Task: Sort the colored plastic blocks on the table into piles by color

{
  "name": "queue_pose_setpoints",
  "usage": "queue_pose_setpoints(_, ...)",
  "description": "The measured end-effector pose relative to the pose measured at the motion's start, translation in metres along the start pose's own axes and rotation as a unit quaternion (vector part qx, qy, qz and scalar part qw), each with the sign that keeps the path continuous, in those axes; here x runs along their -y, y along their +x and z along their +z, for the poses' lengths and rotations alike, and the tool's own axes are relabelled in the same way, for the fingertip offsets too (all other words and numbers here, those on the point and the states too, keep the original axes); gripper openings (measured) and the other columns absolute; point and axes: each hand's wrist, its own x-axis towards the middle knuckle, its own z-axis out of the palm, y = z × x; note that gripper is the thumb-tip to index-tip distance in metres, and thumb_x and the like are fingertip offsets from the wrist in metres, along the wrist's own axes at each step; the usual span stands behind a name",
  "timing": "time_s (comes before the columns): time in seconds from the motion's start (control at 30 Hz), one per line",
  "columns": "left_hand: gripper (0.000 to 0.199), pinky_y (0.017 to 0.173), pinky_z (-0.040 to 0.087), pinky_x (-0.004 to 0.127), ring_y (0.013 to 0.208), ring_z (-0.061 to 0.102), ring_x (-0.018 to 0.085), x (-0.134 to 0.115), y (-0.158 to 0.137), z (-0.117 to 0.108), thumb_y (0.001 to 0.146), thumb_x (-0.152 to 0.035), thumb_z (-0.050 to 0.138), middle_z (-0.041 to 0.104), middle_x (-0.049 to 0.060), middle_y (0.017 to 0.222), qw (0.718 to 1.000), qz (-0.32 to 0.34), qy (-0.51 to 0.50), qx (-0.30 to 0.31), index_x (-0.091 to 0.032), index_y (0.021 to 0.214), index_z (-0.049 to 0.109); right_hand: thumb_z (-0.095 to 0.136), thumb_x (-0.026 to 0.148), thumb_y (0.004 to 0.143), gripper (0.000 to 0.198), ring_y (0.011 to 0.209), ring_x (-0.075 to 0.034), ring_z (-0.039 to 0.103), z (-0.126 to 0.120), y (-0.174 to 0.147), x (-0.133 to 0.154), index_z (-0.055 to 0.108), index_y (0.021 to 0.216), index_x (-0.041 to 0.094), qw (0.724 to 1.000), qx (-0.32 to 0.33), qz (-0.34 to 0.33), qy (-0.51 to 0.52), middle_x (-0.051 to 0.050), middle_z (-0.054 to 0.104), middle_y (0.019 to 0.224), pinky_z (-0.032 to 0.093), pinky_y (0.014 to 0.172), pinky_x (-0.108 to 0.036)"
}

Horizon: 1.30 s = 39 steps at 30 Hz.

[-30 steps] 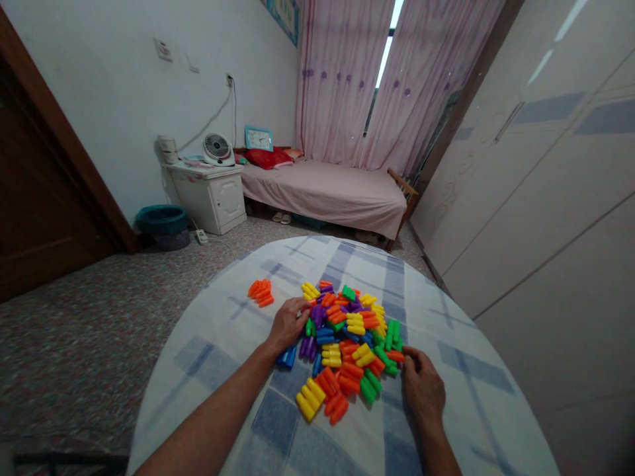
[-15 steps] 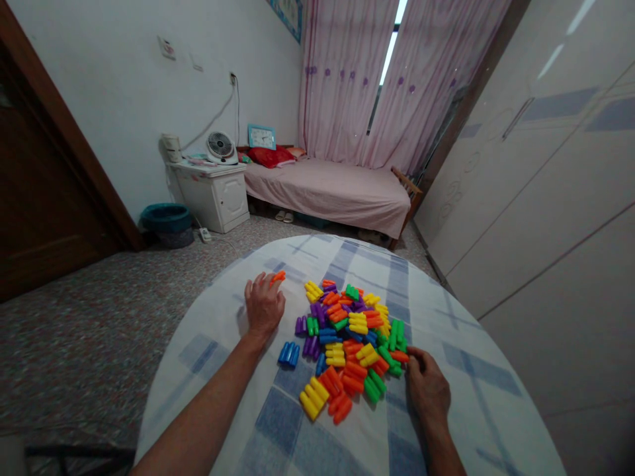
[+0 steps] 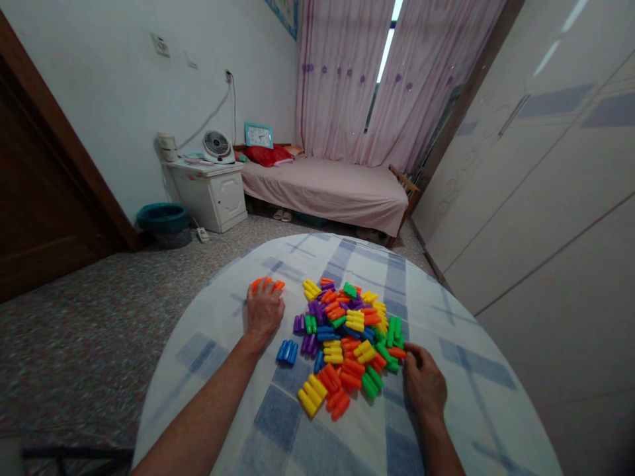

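Note:
A heap of ridged plastic toy blocks [image 3: 355, 321] in orange, yellow, green, blue and purple lies on the round table. Left of the heap, my left hand [image 3: 265, 312] is closed over orange blocks [image 3: 279, 285], which show between and beside its fingertips. How many it covers is hidden. At the heap's right edge, my right hand [image 3: 426, 383] has its fingers curled, with thumb and forefinger at the end of an orange block [image 3: 397, 353] beside green blocks [image 3: 395, 330]. A separate blue block [image 3: 287, 352] lies between my left forearm and the heap.
A blue-and-white checked cloth [image 3: 208, 390] covers the table [image 3: 471, 423]. Beyond it are a bed [image 3: 327, 182], a white cabinet [image 3: 218, 198] with a fan [image 3: 217, 145], and a bin [image 3: 165, 221]. A tall wardrobe [image 3: 536, 218] lines the right side.
My left fingers have come down and forward over the orange, and more orange now shows around them. My right hand has stayed at the heap's edge. The whole view has shifted slightly.

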Motion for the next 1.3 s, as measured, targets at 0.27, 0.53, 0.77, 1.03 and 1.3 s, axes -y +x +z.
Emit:
queue_pose_setpoints(0.27, 0.019, 0.106, 0.026, 0.051, 0.123, 0.042, 0.029, -0.003, 0.0, -0.003, 0.077, -0.016, 0.051, 0.06, 0.009, 0.111, 0.999, 0.011, -0.041, -0.008, -0.02, 0.09, 0.063, 0.035, 0.04, 0.081, 0.041, 0.086, -0.022, 0.061, -0.001, -0.001, 0.001, 0.065, 0.102, 0.022, 1.0, 0.002, 0.003, -0.002, -0.006, 0.068, 0.1, 0.04, 0.068, -0.029)
queue_pose_setpoints(0.53, 0.021, 0.093, 0.045, 0.036, 0.102, 0.057, 0.02, -0.051, 0.014, -0.009, 0.081, -0.021, 0.049, 0.063, 0.007, 0.104, 0.967, 0.052, -0.238, 0.078, -0.02, 0.096, 0.064, 0.035, 0.041, 0.08, 0.042, 0.086, -0.022, 0.061, 0.001, 0.002, -0.002, 0.066, 0.101, 0.022, 1.0, 0.008, -0.004, 0.002, -0.007, 0.068, 0.102, 0.04, 0.068, -0.029)
queue_pose_setpoints(0.77, 0.038, 0.097, 0.042, 0.036, 0.108, 0.056, 0.022, -0.092, 0.033, 0.005, 0.078, -0.018, 0.051, 0.063, 0.009, 0.115, 0.943, 0.058, -0.258, 0.203, -0.018, 0.114, 0.06, 0.035, 0.041, 0.081, 0.042, 0.089, -0.022, 0.06, 0.004, 0.003, -0.005, 0.065, 0.103, 0.022, 1.0, 0.011, -0.002, 0.009, -0.006, 0.067, 0.104, 0.041, 0.07, -0.03)
queue_pose_setpoints(1.03, 0.032, 0.084, 0.048, 0.031, 0.093, 0.062, 0.02, -0.093, 0.042, 0.029, 0.07, -0.018, 0.058, 0.068, 0.006, 0.101, 0.929, -0.007, -0.284, 0.238, -0.019, 0.101, 0.067, 0.035, 0.043, 0.081, 0.044, 0.089, -0.023, 0.061, 0.002, 0.003, -0.003, 0.065, 0.104, 0.022, 1.0, 0.011, -0.004, 0.006, -0.007, 0.067, 0.104, 0.041, 0.07, -0.03)
queue_pose_setpoints(1.3, 0.028, 0.077, 0.049, 0.03, 0.082, 0.061, 0.017, -0.084, 0.035, 0.021, 0.065, -0.017, 0.064, 0.067, 0.003, 0.089, 0.917, -0.075, -0.345, 0.188, -0.018, 0.093, 0.067, 0.034, 0.041, 0.081, 0.041, 0.089, -0.021, 0.061, 0.0, 0.001, -0.001, 0.064, 0.103, 0.024, 1.0, 0.021, 0.001, 0.012, -0.004, 0.068, 0.103, 0.041, 0.07, -0.029)
